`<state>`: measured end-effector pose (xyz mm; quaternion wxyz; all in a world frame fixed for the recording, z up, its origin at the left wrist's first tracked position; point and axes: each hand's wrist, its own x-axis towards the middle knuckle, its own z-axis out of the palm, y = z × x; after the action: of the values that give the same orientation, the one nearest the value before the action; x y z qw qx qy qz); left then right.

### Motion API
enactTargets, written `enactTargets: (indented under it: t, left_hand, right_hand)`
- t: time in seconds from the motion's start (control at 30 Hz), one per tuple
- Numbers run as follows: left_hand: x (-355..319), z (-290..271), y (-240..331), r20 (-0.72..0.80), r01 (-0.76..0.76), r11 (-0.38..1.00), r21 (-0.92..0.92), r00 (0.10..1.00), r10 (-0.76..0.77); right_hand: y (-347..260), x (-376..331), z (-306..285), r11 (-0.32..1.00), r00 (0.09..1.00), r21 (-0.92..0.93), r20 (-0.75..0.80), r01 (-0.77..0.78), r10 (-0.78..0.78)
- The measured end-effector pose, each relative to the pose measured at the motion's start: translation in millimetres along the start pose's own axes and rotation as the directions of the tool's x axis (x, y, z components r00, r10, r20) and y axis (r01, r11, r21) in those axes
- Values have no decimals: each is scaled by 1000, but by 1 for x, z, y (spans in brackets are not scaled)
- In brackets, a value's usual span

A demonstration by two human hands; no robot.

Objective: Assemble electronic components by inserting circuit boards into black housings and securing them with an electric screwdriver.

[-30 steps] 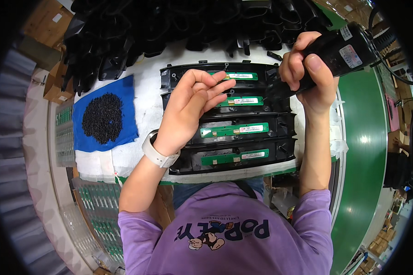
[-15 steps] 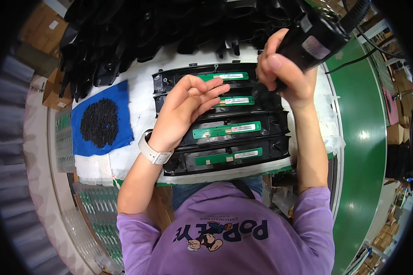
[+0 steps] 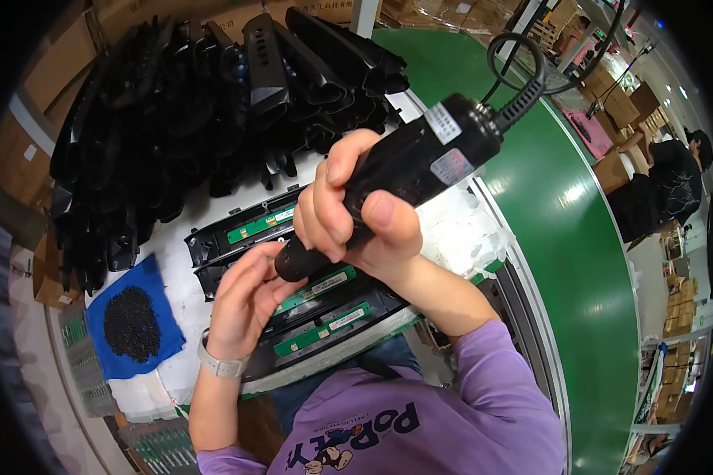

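My right hand point(image 3: 348, 210) is wrapped around a black corded electric screwdriver point(image 3: 420, 154), raised above the white-covered table and tilted, its nose pointing down to the left. At that nose, my left hand point(image 3: 242, 297) has its fingers bent together; any small thing between them is too hidden to name. Below both hands lies a row of black plastic panels point(image 3: 253, 364), partly covered by my hands and the screwdriver. Narrow green circuit boards point(image 3: 322, 329) with white labels sit in the panels.
Left of the panels, a heap of small black screws point(image 3: 131, 323) lies on a blue cloth point(image 3: 168, 332). Many black plastic housings point(image 3: 265, 67) are piled at the back. A green surface point(image 3: 562, 277) runs along the right. Another person point(image 3: 673, 186) is far off at right.
My view has turned, so the table sits further left. The screwdriver has come across toward my left hand, its nose now at my left fingertips. My left fingers have bent in from being stretched out.
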<state>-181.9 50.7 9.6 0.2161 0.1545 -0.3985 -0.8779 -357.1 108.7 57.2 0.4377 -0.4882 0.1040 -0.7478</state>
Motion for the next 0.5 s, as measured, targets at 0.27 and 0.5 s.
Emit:
enactTargets:
  t: [0.27, 0.5]
  left_hand:
    - [3, -8, 2, 73, 42, 995, 87, 996, -48]
    - [1, -6, 6, -111, 69, 969, 235, 993, -43]
  right_hand:
    - [4, -1, -2, 999, 998, -6, -38, 48, -48]
    - [-13, 6, -15, 983, 984, 21, -19, 180, -180]
